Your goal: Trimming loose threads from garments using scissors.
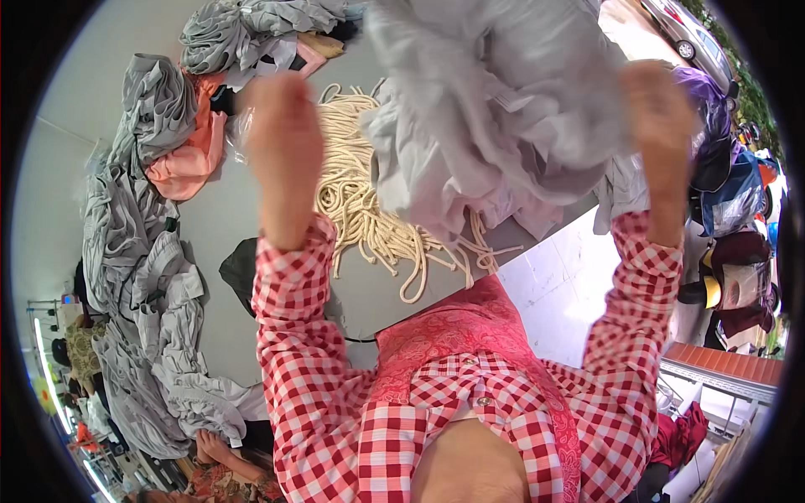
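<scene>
Motion blurs both of my hands, which are raised in front of me. My left hand (pixel 283 151) is over the left side of the grey table (pixel 226 214), and no cloth shows in it. At the edge of a large heap of light grey cloth (pixel 497 119) is my right hand (pixel 660 119); blur hides whether its fingers grip the fabric. The upper part of the heap is smeared by movement. Beneath and beside the cloth lies a loose bundle of cream cords (pixel 358 182), some ends hanging toward the table's near edge.
Grey garments (pixel 141 251) are piled along the table's left side, with an orange cloth (pixel 195 157) among them. A black cloth piece (pixel 239 270) lies by my left sleeve. Another person's hand (pixel 214 446) rests at lower left. Parked motorbikes (pixel 736 270) and a car (pixel 685 38) stand at right.
</scene>
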Demonstrator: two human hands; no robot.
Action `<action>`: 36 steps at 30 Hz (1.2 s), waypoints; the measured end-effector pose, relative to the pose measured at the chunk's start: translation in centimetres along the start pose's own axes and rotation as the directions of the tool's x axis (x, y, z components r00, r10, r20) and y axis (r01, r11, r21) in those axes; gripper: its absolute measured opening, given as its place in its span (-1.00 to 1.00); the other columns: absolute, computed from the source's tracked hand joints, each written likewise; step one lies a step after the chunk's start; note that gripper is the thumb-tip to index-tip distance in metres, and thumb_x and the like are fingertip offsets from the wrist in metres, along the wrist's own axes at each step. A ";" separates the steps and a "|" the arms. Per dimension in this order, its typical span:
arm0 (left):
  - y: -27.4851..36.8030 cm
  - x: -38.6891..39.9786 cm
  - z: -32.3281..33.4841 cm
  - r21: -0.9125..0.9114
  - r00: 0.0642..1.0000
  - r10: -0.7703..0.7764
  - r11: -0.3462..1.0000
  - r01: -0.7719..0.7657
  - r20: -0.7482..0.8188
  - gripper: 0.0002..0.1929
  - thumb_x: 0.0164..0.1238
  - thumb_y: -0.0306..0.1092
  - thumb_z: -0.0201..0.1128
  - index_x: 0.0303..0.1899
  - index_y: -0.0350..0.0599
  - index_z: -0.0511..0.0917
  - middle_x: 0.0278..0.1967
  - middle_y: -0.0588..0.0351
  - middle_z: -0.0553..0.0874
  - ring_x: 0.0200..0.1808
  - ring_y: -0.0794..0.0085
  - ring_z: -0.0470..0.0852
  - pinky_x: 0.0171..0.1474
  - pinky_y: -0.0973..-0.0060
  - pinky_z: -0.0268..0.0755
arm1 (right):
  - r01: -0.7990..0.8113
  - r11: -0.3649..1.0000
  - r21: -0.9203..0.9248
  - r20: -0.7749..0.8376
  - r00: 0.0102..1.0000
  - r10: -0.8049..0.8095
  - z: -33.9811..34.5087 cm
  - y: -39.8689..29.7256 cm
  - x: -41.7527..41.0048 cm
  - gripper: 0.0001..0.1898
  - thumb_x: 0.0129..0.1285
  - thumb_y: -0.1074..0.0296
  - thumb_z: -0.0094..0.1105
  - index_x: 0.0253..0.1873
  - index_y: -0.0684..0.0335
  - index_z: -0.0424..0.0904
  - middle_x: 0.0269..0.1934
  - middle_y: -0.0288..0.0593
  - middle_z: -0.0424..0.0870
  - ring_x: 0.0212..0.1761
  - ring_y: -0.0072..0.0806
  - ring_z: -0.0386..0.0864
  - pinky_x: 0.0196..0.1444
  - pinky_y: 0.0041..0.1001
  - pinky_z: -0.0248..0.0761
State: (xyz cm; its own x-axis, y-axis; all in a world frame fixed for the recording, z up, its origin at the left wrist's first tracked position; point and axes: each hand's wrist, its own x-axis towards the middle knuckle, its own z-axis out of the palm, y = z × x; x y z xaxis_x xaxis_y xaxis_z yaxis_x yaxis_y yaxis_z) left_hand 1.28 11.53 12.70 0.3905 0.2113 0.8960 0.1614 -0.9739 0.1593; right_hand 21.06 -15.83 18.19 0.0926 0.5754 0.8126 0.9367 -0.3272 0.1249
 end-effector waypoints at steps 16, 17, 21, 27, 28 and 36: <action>4.9 -9.7 14.5 -0.299 0.829 -0.258 0.846 0.442 0.496 -0.46 0.13 -0.17 0.24 0.07 -0.30 0.30 -0.05 -0.20 0.44 -0.13 0.20 0.51 -0.15 0.39 0.41 | -0.708 0.442 0.551 0.484 0.702 0.521 2.4 0.2 -3.9 -0.76 0.23 0.18 0.15 -0.31 0.25 0.47 -0.50 -0.54 0.33 -0.45 -0.81 0.20 -0.40 -0.73 0.06; 4.5 -9.6 15.4 -0.339 0.892 -0.223 0.866 0.366 0.393 -0.52 0.15 -0.20 0.22 0.02 -0.29 0.35 -0.12 -0.18 0.48 -0.18 0.21 0.52 -0.19 0.41 0.40 | -0.709 0.441 0.550 0.489 0.702 0.518 2.4 0.2 -4.0 -0.76 0.23 0.18 0.15 -0.31 0.25 0.47 -0.50 -0.54 0.33 -0.45 -0.81 0.20 -0.40 -0.73 0.06; 4.6 -7.5 15.4 -0.382 0.626 -0.303 0.581 0.719 0.718 -0.75 0.19 -0.28 0.15 -0.19 -0.26 0.49 -0.42 -0.06 0.56 -0.39 0.31 0.53 -0.31 0.48 0.37 | -0.751 0.281 0.597 0.505 0.624 0.596 2.2 1.2 -4.9 -0.78 0.24 0.20 0.14 -0.28 0.25 0.49 -0.46 -0.53 0.38 -0.42 -0.83 0.24 -0.37 -0.75 0.10; 2.4 -8.3 14.9 -0.446 0.488 -0.344 0.200 0.873 0.802 -0.86 0.22 -0.39 0.05 -0.27 -0.19 0.52 -0.53 0.35 0.48 -0.54 0.68 0.33 -0.49 0.68 0.18 | -0.702 0.602 0.382 0.394 0.712 0.581 5.6 3.6 -6.0 -0.75 0.25 0.20 0.10 -0.24 0.32 0.50 -0.44 -0.43 0.45 -0.39 -0.70 0.36 -0.31 -0.67 0.21; 1.9 -8.9 15.1 -0.446 0.426 -0.385 0.041 0.894 0.819 -0.87 0.23 -0.40 0.04 -0.26 -0.19 0.52 -0.52 0.34 0.48 -0.53 0.69 0.33 -0.49 0.68 0.19 | -0.671 0.672 0.313 0.355 0.739 0.573 6.7 3.5 -6.1 -0.75 0.25 0.22 0.09 -0.22 0.33 0.50 -0.45 -0.37 0.49 -0.40 -0.60 0.43 -0.29 -0.61 0.26; -0.7 -11.5 14.9 -0.478 0.244 -0.590 -0.280 0.832 0.770 -0.84 0.24 -0.47 0.00 -0.22 -0.31 0.49 -0.36 0.14 0.57 -0.42 0.51 0.51 -0.33 0.58 0.39 | -0.387 0.891 0.238 0.135 0.921 0.364 12.9 -3.8 -6.4 -0.82 0.19 0.28 0.13 -0.17 0.22 0.49 -0.38 -0.06 0.59 -0.40 -0.14 0.57 -0.38 -0.33 0.38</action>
State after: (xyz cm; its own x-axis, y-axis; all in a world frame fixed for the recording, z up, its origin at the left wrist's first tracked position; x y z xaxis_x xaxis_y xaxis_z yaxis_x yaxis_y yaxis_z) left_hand 10.22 11.01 -3.92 0.6978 0.6894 -0.1942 -0.1538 0.4091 0.8994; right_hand 21.31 -8.61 5.12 0.4723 0.5123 0.7173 0.8788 -0.3362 -0.3386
